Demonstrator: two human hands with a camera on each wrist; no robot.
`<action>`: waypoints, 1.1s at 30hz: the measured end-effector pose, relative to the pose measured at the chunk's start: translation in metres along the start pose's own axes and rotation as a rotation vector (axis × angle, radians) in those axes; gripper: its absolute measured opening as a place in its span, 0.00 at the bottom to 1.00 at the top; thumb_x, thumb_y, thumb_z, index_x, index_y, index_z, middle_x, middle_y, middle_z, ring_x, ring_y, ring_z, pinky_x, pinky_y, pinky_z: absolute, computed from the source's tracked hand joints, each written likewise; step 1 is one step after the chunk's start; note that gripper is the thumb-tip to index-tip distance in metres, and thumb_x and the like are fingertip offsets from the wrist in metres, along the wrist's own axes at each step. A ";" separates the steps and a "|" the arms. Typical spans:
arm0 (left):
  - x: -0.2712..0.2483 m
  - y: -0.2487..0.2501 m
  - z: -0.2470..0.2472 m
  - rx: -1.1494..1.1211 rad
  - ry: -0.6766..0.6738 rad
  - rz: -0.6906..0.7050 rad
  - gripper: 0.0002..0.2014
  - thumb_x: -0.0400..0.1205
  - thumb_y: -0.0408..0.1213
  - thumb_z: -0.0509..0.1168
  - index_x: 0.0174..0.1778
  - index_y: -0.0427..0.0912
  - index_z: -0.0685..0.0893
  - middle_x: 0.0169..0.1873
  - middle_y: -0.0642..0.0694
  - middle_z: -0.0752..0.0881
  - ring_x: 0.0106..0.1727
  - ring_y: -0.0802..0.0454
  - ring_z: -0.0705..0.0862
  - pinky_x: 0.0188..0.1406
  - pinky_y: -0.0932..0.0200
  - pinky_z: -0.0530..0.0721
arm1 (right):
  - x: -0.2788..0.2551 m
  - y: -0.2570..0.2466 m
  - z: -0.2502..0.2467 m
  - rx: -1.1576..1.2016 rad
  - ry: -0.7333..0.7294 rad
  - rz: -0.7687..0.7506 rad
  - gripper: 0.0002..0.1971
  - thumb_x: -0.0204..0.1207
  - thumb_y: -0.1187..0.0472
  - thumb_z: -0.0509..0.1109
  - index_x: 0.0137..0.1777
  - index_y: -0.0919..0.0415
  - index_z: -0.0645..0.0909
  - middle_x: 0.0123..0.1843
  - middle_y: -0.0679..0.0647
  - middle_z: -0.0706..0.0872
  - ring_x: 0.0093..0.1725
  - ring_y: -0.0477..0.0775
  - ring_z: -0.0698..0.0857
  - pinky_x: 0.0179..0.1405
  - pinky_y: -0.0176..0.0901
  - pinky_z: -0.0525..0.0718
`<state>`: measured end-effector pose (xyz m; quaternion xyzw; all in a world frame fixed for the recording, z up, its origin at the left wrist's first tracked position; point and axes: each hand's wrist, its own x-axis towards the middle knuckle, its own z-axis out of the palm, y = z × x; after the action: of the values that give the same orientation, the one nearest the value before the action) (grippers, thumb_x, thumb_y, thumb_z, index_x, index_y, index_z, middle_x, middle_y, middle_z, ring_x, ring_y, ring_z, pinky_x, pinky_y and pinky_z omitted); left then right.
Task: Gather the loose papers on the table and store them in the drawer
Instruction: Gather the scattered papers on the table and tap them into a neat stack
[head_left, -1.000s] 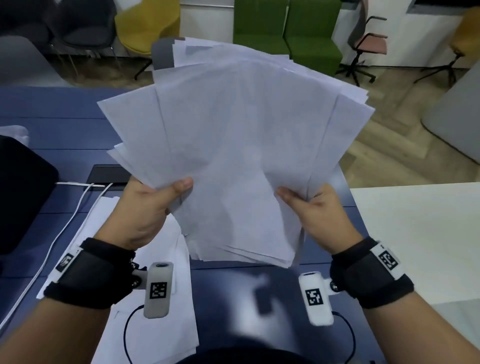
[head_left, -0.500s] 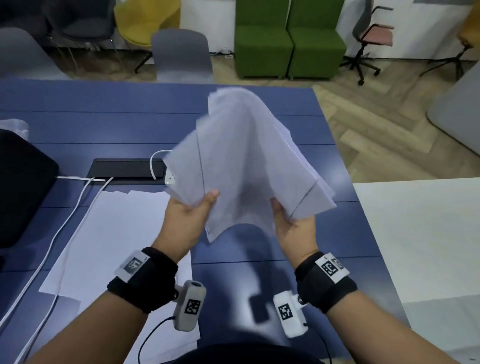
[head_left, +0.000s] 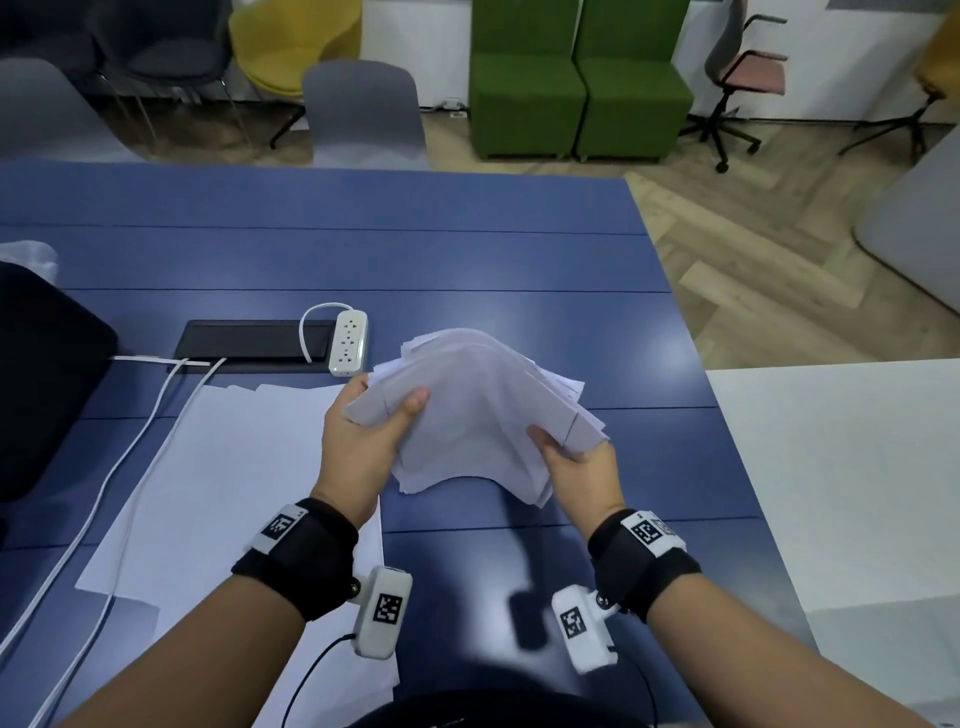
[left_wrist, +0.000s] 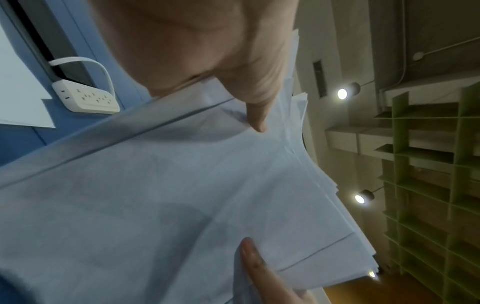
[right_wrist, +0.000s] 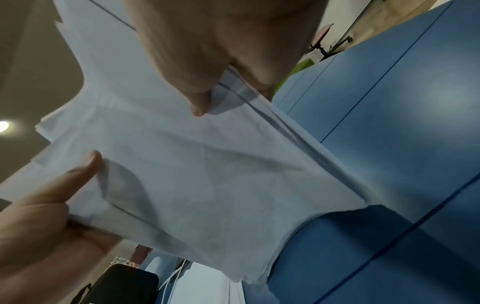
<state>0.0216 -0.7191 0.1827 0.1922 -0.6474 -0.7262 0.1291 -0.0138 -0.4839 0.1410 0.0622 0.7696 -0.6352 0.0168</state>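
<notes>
Both hands, left hand (head_left: 358, 441) and right hand (head_left: 582, 467), pinch the arched paper stack (head_left: 478, 410) above the desk (head_left: 519, 260); more sheets (head_left: 218, 467) lie ungathered, and no drawer's visible.

Left hand (head_left: 358, 441) and right hand (head_left: 582, 467) raised side by side, thumbs on top, fingers (head_left: 358, 387) curled under, pinching

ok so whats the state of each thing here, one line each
paper stack: off the table, bowed upward, edges uneven
left hand: grips the stack's left edge
right hand: grips its right edge
sheets on table: lying flat, uncollected
power strip: on the table, sockets empty
</notes>
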 end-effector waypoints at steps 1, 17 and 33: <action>0.001 0.002 0.001 0.004 0.008 0.007 0.13 0.81 0.36 0.81 0.59 0.41 0.89 0.55 0.43 0.95 0.54 0.51 0.91 0.59 0.46 0.90 | -0.001 -0.001 0.000 0.019 0.009 -0.018 0.15 0.80 0.65 0.80 0.37 0.42 0.91 0.37 0.42 0.95 0.43 0.40 0.89 0.51 0.43 0.89; -0.005 0.024 0.019 0.025 0.195 0.130 0.33 0.64 0.57 0.87 0.60 0.50 0.82 0.50 0.54 0.93 0.55 0.55 0.91 0.59 0.57 0.89 | -0.019 0.023 -0.018 0.072 -0.128 0.051 0.09 0.76 0.65 0.84 0.46 0.48 0.93 0.43 0.43 0.96 0.42 0.45 0.91 0.40 0.40 0.91; -0.002 0.027 0.024 0.123 0.216 0.163 0.13 0.82 0.42 0.80 0.56 0.48 0.84 0.49 0.60 0.92 0.56 0.61 0.88 0.66 0.56 0.85 | -0.022 0.021 -0.025 0.045 -0.161 0.006 0.18 0.72 0.61 0.87 0.61 0.54 0.91 0.56 0.48 0.97 0.59 0.50 0.95 0.65 0.59 0.91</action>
<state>0.0110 -0.7001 0.2114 0.2234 -0.6864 -0.6475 0.2444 0.0115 -0.4568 0.1275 0.0137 0.7511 -0.6553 0.0792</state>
